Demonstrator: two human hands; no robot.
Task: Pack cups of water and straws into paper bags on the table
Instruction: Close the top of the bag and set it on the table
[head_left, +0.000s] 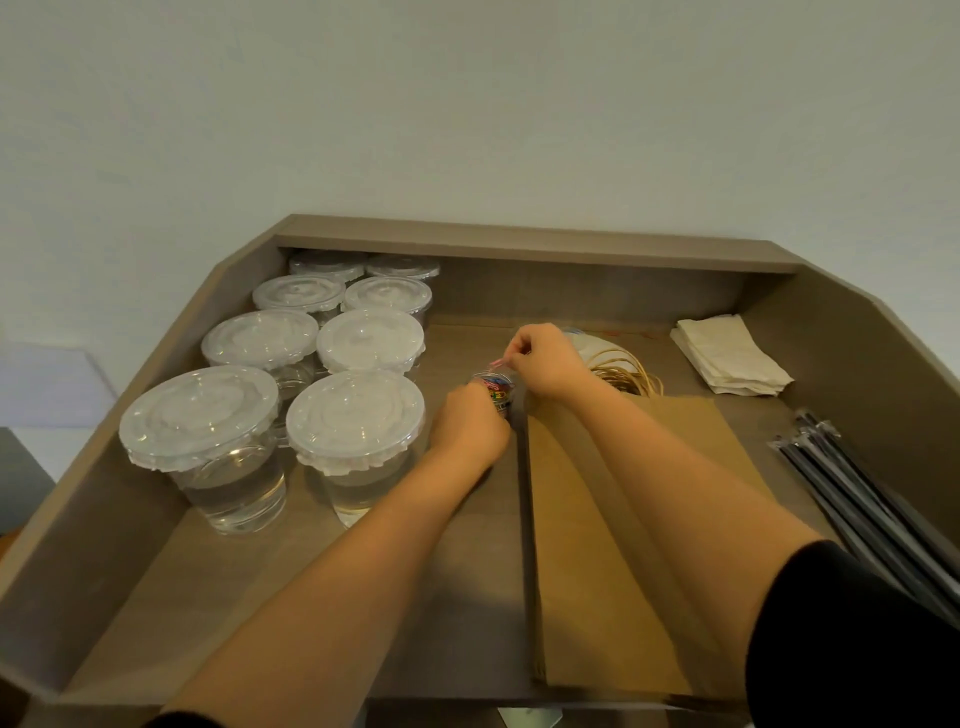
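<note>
Several lidded clear cups of water stand in two rows on the left of the table. A flat brown paper bag lies under my right forearm, its twine handles at the far end. Black wrapped straws lie at the right. My left hand grips a small clear tub of coloured paper clips in the middle. Just above the tub, my right hand pinches a pink paper clip.
A stack of white napkins lies at the back right. Raised wooden walls border the table at the back and both sides. White paper with print shows behind my right hand, beside the handles.
</note>
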